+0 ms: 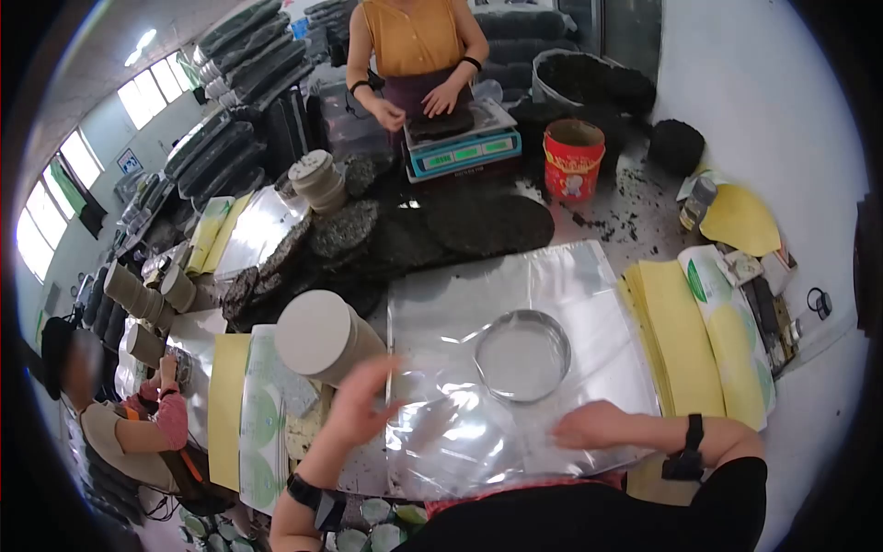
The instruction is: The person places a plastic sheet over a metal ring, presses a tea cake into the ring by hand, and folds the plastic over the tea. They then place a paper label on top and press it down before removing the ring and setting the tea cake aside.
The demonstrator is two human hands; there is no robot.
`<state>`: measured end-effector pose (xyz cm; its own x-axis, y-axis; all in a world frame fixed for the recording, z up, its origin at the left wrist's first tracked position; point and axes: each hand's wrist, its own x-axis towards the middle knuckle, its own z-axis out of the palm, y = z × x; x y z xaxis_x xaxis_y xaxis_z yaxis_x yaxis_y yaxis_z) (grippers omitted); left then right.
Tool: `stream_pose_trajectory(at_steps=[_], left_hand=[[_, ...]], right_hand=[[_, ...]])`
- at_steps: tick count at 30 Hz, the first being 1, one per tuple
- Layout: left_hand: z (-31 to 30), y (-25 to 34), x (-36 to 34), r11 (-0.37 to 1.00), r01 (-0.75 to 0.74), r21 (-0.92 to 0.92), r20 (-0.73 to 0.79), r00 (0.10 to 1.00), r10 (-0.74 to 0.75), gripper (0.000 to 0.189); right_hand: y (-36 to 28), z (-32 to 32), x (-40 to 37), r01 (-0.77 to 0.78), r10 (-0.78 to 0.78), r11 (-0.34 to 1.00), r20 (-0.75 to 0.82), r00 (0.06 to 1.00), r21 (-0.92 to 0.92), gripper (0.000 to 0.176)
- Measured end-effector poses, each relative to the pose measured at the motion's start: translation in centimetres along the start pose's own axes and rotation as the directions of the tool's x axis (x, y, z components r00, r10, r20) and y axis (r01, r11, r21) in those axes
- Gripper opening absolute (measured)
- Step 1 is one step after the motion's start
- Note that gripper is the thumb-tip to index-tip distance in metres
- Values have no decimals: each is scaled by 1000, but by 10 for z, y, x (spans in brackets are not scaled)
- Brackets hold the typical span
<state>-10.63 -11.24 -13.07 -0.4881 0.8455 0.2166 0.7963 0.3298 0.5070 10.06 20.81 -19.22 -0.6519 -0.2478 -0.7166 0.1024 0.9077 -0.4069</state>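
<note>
A round metal ring lies on a stack of clear, shiny plastic sheets in front of me. My left hand is raised at the left edge of the sheets, blurred, with thumb and fingers apart and nothing held. Just behind it stands a tall stack of pale grey discs. Over the near right part of the sheets is my right hand, below the ring and apart from it. Its fingers are smeared by motion, and I cannot tell whether they pinch anything.
Dark flat cakes lie behind the sheets. Beyond them are a digital scale, a person in a yellow top and a red bucket. Yellow sheets flank the right side. Another person works at the left.
</note>
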Motion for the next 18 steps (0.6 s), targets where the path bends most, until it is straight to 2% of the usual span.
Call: stream_pose_trajectory(at_steps=[1, 2, 4, 6, 7, 9, 12, 13, 14, 15, 16, 17, 18], left_hand=[[-21, -3, 4, 964, 0, 267, -236, 969, 65, 64], [-28, -12, 5, 911, 142, 388, -272, 962, -33, 63], [-28, -30, 0, 706, 414, 575, -391, 897, -208, 61], [-15, -47, -9, 770, 413, 487, -329, 903, -277, 58], [-19, -55, -8, 794, 411, 448, -292, 906, -305, 57], [-36, -48, -3, 831, 377, 409, -248, 922, -296, 54], [-54, -37, 1, 875, 313, 370, -190, 947, -258, 47], [-64, -40, 2, 886, 280, 369, -171, 958, -232, 45], [-69, -55, 1, 875, 225, 429, -338, 938, -75, 38], [-78, -55, 1, 783, 453, 426, -464, 852, -241, 34], [-81, -50, 8, 727, 500, 470, -534, 817, -217, 35], [-70, -35, 24, 750, 333, 572, -505, 863, 2, 36], [-49, -15, 42, 775, 53, 630, -392, 883, 258, 37]], right_hand=[[3, -25, 11, 177, -146, 982, -332, 932, 66, 41], [11, -48, 28, 361, -242, 930, -632, 736, 65, 37], [17, -122, 81, 296, -361, 927, -771, 525, -233, 35], [38, -158, 148, -27, -397, 885, -783, 479, -465, 36], [41, -171, 175, -96, -357, 868, -748, 560, -487, 38], [41, -185, 208, -37, -429, 860, -759, 490, -510, 38], [73, -190, 250, -213, -356, 863, -852, 385, -457, 45], [77, -195, 243, -121, -409, 881, -866, 288, -457, 42], [85, -207, 231, -36, -451, 885, -873, 185, -464, 39], [80, -213, 195, -61, -458, 884, -886, 75, -463, 35], [82, -214, 163, 51, -425, 897, -889, -172, -439, 33], [79, -208, 127, 204, -242, 930, -927, -285, -306, 30], [77, -201, 93, 337, -74, 918, -927, -368, -208, 26]])
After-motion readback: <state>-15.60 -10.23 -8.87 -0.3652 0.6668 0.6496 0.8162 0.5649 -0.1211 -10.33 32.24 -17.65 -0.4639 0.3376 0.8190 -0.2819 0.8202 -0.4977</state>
